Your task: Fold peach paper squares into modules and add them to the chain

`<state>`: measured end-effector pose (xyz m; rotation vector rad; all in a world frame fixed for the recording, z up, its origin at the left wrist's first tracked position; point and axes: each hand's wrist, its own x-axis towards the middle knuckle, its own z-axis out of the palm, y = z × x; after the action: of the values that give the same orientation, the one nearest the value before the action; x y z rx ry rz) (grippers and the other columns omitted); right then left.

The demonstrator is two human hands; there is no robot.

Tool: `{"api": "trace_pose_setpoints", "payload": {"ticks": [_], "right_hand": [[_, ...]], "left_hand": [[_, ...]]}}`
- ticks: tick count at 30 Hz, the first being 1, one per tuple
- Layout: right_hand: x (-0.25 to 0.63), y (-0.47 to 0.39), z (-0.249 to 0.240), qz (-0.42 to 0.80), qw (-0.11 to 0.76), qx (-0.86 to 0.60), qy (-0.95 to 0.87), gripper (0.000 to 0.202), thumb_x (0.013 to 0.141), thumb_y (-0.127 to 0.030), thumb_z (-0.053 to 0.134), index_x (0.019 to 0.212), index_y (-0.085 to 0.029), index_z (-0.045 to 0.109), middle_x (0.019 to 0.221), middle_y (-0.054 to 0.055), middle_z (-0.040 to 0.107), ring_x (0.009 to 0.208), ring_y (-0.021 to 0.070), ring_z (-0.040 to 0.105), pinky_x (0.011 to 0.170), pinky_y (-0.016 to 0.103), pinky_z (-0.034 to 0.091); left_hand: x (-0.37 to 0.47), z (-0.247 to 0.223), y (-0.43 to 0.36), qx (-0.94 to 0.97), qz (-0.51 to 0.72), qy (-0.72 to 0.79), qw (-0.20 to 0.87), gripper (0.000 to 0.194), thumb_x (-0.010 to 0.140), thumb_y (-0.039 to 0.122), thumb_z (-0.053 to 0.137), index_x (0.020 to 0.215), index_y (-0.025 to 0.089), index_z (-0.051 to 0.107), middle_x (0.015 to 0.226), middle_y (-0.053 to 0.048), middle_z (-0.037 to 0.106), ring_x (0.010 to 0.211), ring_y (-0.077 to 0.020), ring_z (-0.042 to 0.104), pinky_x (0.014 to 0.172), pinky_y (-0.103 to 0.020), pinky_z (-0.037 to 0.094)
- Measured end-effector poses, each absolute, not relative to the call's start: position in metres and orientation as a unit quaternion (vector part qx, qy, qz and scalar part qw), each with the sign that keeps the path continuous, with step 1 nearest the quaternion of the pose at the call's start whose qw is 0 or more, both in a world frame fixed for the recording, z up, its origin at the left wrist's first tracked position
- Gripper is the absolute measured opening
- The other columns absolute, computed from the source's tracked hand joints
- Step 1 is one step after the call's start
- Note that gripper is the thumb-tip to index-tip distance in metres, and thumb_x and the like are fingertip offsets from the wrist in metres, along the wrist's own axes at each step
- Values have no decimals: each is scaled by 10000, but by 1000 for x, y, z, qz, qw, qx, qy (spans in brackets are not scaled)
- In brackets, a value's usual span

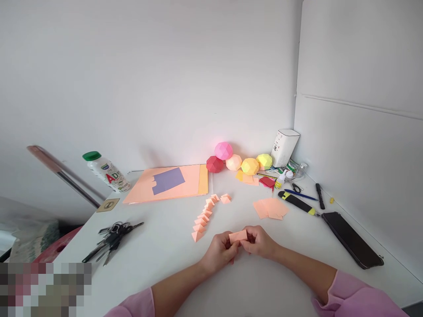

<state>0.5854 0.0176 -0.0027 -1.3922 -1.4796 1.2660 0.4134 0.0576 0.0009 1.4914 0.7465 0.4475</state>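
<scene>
Between my two hands is a small folded peach paper strip (238, 237), held near the table's front. My left hand (220, 252) pinches its left end, and my right hand (259, 242) pinches its right end with thumb and fingers. Beyond my left hand, a curved row of small folded peach paper pieces (202, 219) lies on the white table (172, 233), with another folded piece (225, 199) beside its far end. Flat peach paper squares (270, 208) lie beyond my right hand.
Faceted paper balls (234, 162) sit by the wall. Peach sheets (139, 187) and a white bottle (109, 174) are at the back left; keys (114, 237) lie at the left. A cutter (296, 202) and black phone (352, 240) lie at the right.
</scene>
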Motion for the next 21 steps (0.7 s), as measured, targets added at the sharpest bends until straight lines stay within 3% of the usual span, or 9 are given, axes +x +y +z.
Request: {"api": "trace_pose_setpoints", "payload": {"ticks": [8,14,21], "right_hand": [[585,17,-9,482,368,-543,-581,108,635,-131,518,579,-168,434,477,-67,410,417,61,362,376,182,251],[589,17,-5,516,370,-522,-570,3,666,-143,511,663,-144,510,598,-20,548,445,79,469,403,200,383],[599,22,-7,563,406,-475,-541,51,703,-148,485,675,-160,444,645,-6,603,440,80,533,433,189,362]], "left_hand": [[413,4,58,651,198,302,668,142,772,241,486,647,174,478,464,50,488,407,-77,396,418,-202,299],[410,-1,63,645,185,296,679,215,797,292,481,619,171,475,420,47,490,370,-73,382,408,-203,294],[409,0,65,633,189,316,681,302,800,399,493,605,169,475,391,48,481,341,-72,402,400,-201,304]]}}
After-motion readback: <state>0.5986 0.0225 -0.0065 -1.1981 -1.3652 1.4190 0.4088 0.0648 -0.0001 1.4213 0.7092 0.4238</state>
